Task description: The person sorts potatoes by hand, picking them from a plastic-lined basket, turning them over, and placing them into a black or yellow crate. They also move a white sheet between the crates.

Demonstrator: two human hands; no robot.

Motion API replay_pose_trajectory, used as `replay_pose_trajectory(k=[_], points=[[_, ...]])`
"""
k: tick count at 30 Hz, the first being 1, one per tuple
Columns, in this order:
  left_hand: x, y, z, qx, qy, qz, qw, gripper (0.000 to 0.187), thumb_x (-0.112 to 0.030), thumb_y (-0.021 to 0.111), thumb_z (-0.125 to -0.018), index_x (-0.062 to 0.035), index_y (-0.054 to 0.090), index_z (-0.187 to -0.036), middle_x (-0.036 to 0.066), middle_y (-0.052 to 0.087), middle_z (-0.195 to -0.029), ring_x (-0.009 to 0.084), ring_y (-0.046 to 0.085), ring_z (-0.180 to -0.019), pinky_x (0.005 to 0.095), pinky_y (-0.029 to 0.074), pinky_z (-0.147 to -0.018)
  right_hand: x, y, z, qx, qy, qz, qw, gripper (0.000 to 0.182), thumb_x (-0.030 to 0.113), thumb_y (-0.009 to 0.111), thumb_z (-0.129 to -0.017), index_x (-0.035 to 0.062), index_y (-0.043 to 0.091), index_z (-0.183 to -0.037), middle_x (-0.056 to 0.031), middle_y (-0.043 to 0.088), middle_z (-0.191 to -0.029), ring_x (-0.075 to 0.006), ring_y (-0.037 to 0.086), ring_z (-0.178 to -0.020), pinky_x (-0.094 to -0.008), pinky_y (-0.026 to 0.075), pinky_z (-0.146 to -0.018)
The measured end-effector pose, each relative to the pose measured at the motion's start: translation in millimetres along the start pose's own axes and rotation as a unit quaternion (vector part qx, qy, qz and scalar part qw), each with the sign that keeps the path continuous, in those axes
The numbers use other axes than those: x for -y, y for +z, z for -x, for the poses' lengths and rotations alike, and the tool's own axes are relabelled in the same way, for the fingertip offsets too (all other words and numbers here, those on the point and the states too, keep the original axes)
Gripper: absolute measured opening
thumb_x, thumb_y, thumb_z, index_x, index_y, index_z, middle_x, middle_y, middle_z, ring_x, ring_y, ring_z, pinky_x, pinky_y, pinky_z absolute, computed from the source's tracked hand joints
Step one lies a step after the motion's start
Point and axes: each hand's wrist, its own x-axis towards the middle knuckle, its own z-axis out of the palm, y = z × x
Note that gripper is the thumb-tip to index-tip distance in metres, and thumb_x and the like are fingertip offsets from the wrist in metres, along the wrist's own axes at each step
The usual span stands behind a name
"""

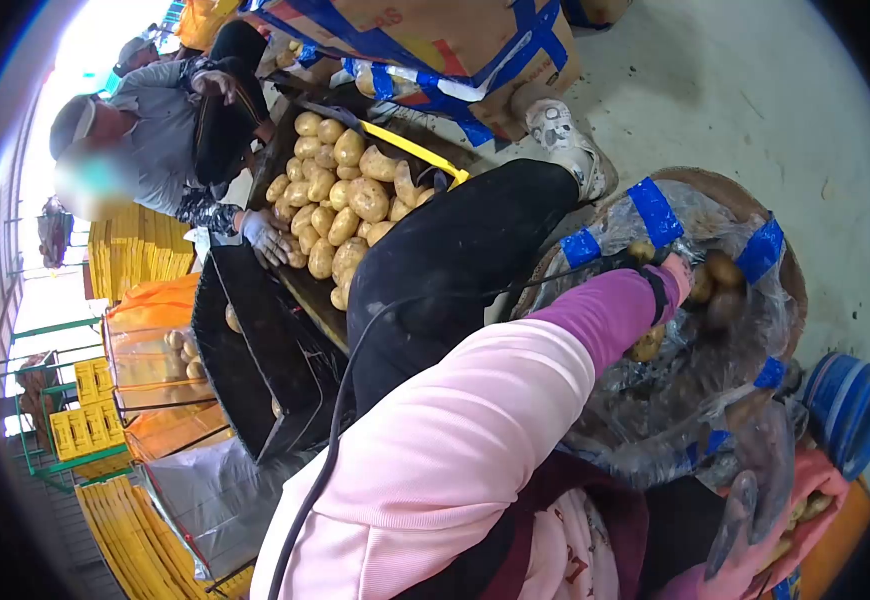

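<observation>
My right hand [683,272], in a pink-purple sleeve, reaches into a round basket lined with clear plastic [645,440]. Potatoes [723,295] lie right at its fingers, partly smeared by motion. The sleeve hides most of that hand, and whether it grips a potato I cannot tell. Strips of blue tape [657,212] fix the liner to the rim. On the basket's near side my left hand [760,480], in a grey glove, is open with thumb and fingers apart, holding nothing. A pink bag or cloth holder with potatoes [810,508] shows beside it.
Large potatoes [340,195] fill a dark crate beyond my leg [455,250]. A person's gloved hand [265,238] touches them. Taped cardboard boxes [425,40], a black open container [255,350], yellow crates [140,250] and a blue ringed cylinder [850,415] stand around. A dark cable [340,410] crosses my leg.
</observation>
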Motion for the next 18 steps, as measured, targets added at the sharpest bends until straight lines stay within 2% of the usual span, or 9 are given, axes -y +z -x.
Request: replay_pose_trajectory(k=[2, 6, 8, 11, 13, 14, 15, 17, 18], points=[[-5.1, 0.5, 11.0, 0.003, -0.011, 0.031, 0.999, 0.052, -0.029, 0.062, -0.082, -0.0075, 0.056, -0.129, 0.010, 0.059, -0.127, 0.0299, 0.058, -0.112, 0.0539, 0.050, -0.081, -4.3, -5.1, 3.8, 0.007, -0.005, -0.004, 1.000, 0.052, 0.010, 0.059, -0.089, 0.0001, 0.043, -0.138, -0.0130, 0.052, -0.131, -0.0208, 0.054, -0.114, -0.0326, 0.041, -0.098], [3.1, -73.5, 90.2, -0.036, -0.018, 0.138, 0.990, 0.073, -0.048, 0.065, -0.074, 0.0009, 0.056, -0.126, 0.019, 0.060, -0.123, 0.0294, 0.059, -0.112, 0.0409, 0.050, -0.088, -2.9, 2.8, 11.6, 0.032, -0.016, -0.018, 0.999, 0.052, 0.010, 0.058, -0.089, -0.0001, 0.043, -0.138, -0.0129, 0.052, -0.132, -0.0207, 0.054, -0.116, -0.0326, 0.040, -0.099], [4.8, -107.7, 116.4, 0.011, -0.121, 0.462, 0.879, 0.082, -0.060, 0.063, -0.072, 0.0051, 0.058, -0.121, 0.022, 0.062, -0.119, 0.0307, 0.062, -0.107, 0.0371, 0.049, -0.091, -4.4, 15.4, 6.6, 0.072, -0.002, -0.021, 0.997, 0.052, 0.011, 0.058, -0.090, -0.0001, 0.042, -0.138, -0.0128, 0.051, -0.132, -0.0206, 0.053, -0.116, -0.0326, 0.039, -0.099], [-9.3, -118.7, 115.6, -0.053, -0.021, 0.707, 0.705, 0.068, -0.060, 0.063, -0.077, -0.0014, 0.065, -0.112, 0.022, 0.066, -0.109, 0.0331, 0.064, -0.100, 0.0369, 0.049, -0.087, -64.8, 23.8, -3.9, 0.123, 0.017, -0.106, 0.987, 0.053, 0.014, 0.058, -0.091, 0.0011, 0.041, -0.139, -0.0119, 0.051, -0.133, -0.0211, 0.053, -0.116, -0.0325, 0.040, -0.098], [-7.9, -182.8, 181.2, -0.141, 0.006, 0.710, 0.690, 0.050, -0.048, 0.056, -0.087, -0.0002, 0.067, -0.097, 0.025, 0.066, -0.097, 0.0372, 0.064, -0.095, 0.0413, 0.049, -0.083, -123.2, 19.0, -11.5, 0.157, 0.035, -0.265, 0.951, 0.057, 0.022, 0.061, -0.092, 0.0049, 0.040, -0.141, -0.0091, 0.050, -0.133, -0.0227, 0.054, -0.112, -0.0322, 0.045, -0.092], [-21.0, -189.6, 194.4, -0.200, -0.027, 0.689, 0.696, 0.051, -0.047, 0.056, -0.088, 0.0020, 0.066, -0.095, 0.025, 0.067, -0.095, 0.0384, 0.063, -0.095, 0.0419, 0.049, -0.083, -96.9, 25.5, -1.1, 0.146, 0.114, -0.268, 0.946, 0.058, 0.017, 0.055, -0.094, 0.0051, 0.031, -0.146, -0.0080, 0.044, -0.138, -0.0209, 0.050, -0.118, -0.0294, 0.042, -0.097], [-14.6, -221.7, 243.6, -0.212, 0.022, 0.683, 0.699, 0.053, -0.049, 0.054, -0.088, 0.0007, 0.063, -0.105, 0.025, 0.066, -0.098, 0.0381, 0.063, -0.096, 0.0412, 0.049, -0.085, -87.4, 28.4, 3.6, 0.150, 0.104, -0.263, 0.947, 0.058, 0.017, 0.055, -0.094, 0.0051, 0.031, -0.146, -0.0080, 0.044, -0.138, -0.0209, 0.050, -0.118, -0.0294, 0.042, -0.097], [-28.5, -228.9, 276.9, -0.264, -0.058, 0.535, 0.801, 0.061, -0.050, 0.052, -0.090, 0.0030, 0.055, -0.120, 0.023, 0.066, -0.103, 0.0355, 0.064, -0.096, 0.0396, 0.049, -0.084, -83.7, 41.0, 18.5, 0.149, 0.054, -0.398, 0.904, 0.048, 0.027, 0.052, -0.097, 0.0036, 0.041, -0.138, -0.0099, 0.059, -0.119, -0.0183, 0.062, -0.099, -0.0320, 0.050, -0.079], [-32.5, -222.9, 283.2, -0.270, -0.063, 0.501, 0.820, 0.064, -0.050, 0.050, -0.091, 0.0046, 0.051, -0.124, 0.022, 0.066, -0.104, 0.0342, 0.064, -0.097, 0.0389, 0.050, -0.083, -91.4, 43.6, 19.3, 0.128, 0.030, -0.325, 0.937, 0.048, 0.027, 0.052, -0.097, 0.0051, 0.041, -0.138, -0.0087, 0.060, -0.114, -0.0163, 0.061, -0.092, -0.0293, 0.049, -0.072]])
